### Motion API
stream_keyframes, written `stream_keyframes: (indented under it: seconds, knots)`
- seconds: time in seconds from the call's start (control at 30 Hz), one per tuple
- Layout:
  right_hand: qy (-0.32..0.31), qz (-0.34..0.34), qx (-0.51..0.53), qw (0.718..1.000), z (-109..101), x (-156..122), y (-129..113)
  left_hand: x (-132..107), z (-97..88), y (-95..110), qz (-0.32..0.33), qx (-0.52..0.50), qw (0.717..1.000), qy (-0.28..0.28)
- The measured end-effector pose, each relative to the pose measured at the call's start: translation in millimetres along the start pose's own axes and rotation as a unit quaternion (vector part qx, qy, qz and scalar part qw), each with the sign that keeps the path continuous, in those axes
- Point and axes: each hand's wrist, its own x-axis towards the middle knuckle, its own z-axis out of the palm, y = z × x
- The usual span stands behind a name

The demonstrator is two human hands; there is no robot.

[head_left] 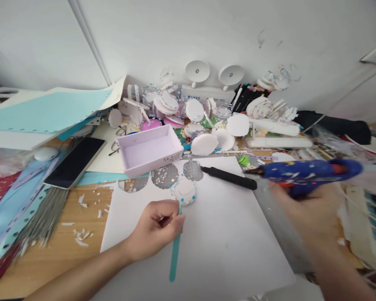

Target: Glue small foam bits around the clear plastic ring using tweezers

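So the left hand (159, 221) has thumb and fingers pinched together on a flat teal stick (174, 259), which sticks out of the grip both ways. The stick's far end meets the near edge of a small white disc (184, 190) just beyond the fingertips, with blue bits around its rim and a curved line on its face. Right hand (310, 213) is kinda blurry, but it's wrapped around a blue glue gun (301, 170), nozzle pointing left; can't tell if a finger's on the trigger. Under the left hand there's a big white sheet (225, 234) with round cutouts along its far edge. Between the two hands, a bit further out, lies a black pen (232, 178), and straight out past the left hand is a lilac box (150, 146). Heap of white discs (203, 144) beyond that. Off to the left hand's left: a black phone (77, 161), plus paper scraps (81, 237) on the wooden bench (50, 267)
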Motion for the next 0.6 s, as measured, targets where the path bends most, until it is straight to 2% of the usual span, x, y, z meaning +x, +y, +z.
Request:
stream_keyframes:
  seconds: [0.13,0.23,0.33,0.43,0.6]
  knots:
    - [-0.108,-0.079,0.102,0.986,37.4,-26.7,-12.3,1.3,-0.1,-0.4,0.017,0.015,1.0,-0.007]
    - [-0.177,-0.101,0.146,0.968,46.5,-41.4,-9.5,2.8,-0.1,0.2,0.015,0.013,1.0,-0.016]
    - [-0.244,-0.108,0.144,0.953,47.3,-46.5,-4.6,3.6,0.0,0.2,0.001,0.005,0.999,-0.032]
    - [-0.252,-0.11,0.123,0.954,47.7,-45.7,-3.6,3.8,0.3,-0.4,-0.011,-0.007,0.999,-0.046]
    - [-0.213,-0.11,0.129,0.962,50.3,-43.9,-8.8,5.3,0.6,-0.3,-0.004,-0.02,0.999,-0.05]
